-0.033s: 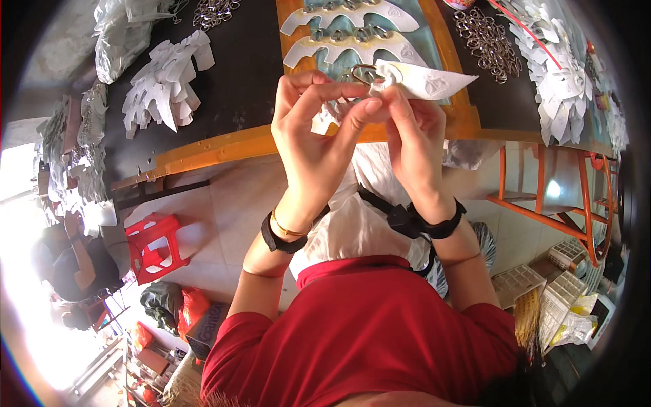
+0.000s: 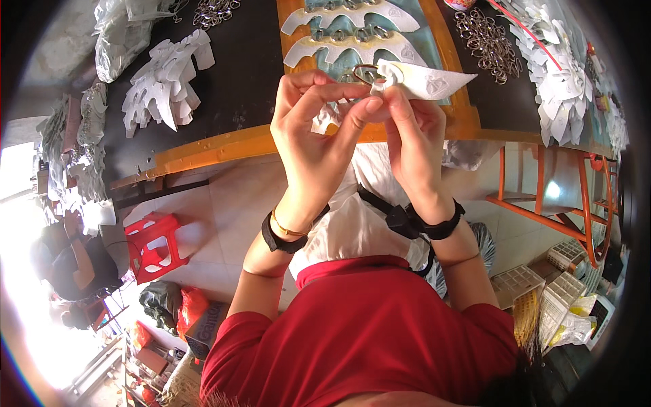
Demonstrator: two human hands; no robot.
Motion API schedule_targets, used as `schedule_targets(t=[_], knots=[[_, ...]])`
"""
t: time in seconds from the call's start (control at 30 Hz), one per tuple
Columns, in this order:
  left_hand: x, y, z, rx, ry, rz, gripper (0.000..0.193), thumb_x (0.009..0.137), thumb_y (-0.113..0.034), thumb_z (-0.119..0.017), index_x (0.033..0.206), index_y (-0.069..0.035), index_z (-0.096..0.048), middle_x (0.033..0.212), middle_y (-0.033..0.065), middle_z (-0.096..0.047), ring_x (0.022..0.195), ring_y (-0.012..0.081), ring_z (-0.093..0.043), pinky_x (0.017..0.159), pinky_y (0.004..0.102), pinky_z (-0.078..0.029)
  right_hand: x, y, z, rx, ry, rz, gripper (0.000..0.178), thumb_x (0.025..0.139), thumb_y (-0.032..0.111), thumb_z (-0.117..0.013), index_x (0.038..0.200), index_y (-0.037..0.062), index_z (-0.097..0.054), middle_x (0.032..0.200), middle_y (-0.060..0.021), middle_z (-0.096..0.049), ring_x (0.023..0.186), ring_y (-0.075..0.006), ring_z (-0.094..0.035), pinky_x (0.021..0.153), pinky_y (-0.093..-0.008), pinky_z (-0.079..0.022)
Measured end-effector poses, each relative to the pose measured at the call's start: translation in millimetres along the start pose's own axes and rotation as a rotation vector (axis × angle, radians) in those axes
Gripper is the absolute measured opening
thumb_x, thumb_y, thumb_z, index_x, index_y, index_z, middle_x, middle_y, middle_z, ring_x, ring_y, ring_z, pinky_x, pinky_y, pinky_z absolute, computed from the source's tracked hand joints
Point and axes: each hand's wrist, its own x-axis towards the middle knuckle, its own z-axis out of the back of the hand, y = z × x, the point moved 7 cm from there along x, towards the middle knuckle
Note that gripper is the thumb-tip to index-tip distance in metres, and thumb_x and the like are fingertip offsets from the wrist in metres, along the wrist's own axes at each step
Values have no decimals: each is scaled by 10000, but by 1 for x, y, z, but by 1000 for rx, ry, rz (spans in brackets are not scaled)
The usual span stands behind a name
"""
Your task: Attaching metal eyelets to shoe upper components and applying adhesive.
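Note:
Both hands are raised together over the near edge of the table. A white piece, felt-like with a pointed end and a small printed mark (image 2: 437, 83), is pinched by my right hand (image 2: 415, 132) near its folded tab. A metal ring (image 2: 365, 70) sits at that tab. Thumb and forefinger of my left hand (image 2: 305, 129) close in on the tab just below the ring; their exact contact is partly hidden. Beyond them lie two scalloped white strips (image 2: 342, 50) with metal rings along their edges. Below the fingers, part of another white piece is mostly covered.
The strips lie on a bluish sheet (image 2: 426, 42) on the dark table (image 2: 237, 81). White cut pieces (image 2: 166, 81) pile up at left, more (image 2: 559, 88) at right. Loose metal rings (image 2: 485, 41) lie right of the sheet. A red stool (image 2: 157, 244) and a person (image 2: 78, 264) are at left.

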Motion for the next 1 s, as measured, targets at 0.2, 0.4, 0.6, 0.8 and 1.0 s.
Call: schedule_targets(t=[0.2, 0.4, 0.6, 0.8, 1.0], knots=[[0, -4, 5, 84, -36, -116, 179, 620, -131, -770, 750, -61, -669, 795, 38, -545, 741, 151, -521, 654, 263, -437, 1, 8, -8, -127, 4, 113, 191, 852, 102, -559, 963, -50, -593, 890, -68, -623, 812, -92, -577, 721, -229, -464], [-3, 14, -4, -222, 27, 119, 114, 656, -35, -703, 742, -19, -630, 858, 83, -604, 798, 193, -573, 735, 294, -448, 1, -6, -8, 199, 31, -98, 190, 862, 144, -552, 952, -21, -584, 898, -90, -625, 812, -118, -594, 767, -248, -458], [-3, 25, -5, -254, 29, 41, 105, 684, -66, -693, 708, -33, -595, 821, 76, -646, 781, 200, -602, 893, 392, -384, 4, -19, -15, 275, 101, -263, 191, 885, 175, -502, 977, 13, -550, 962, -73, -589, 933, -130, -544, 853, -286, -402], [0, 24, -1, -293, 84, 132, 209, 702, 3, -681, 738, -27, -478, 770, 74, -623, 717, 101, -581, 732, 271, -473, 8, -4, -11, 143, 55, -152, 234, 840, 161, -579, 989, -18, -553, 922, -72, -595, 892, -120, -555, 829, -267, -411], [-3, 29, -11, -523, 257, 322, 282, 752, 89, -608, 854, -37, -377, 841, 82, -540, 862, 132, -537, 795, 246, -449, 10, 7, -9, -177, 120, -125, 303, 812, 186, -622, 1009, -32, -551, 869, -48, -595, 768, -95, -560, 716, -238, -448]])
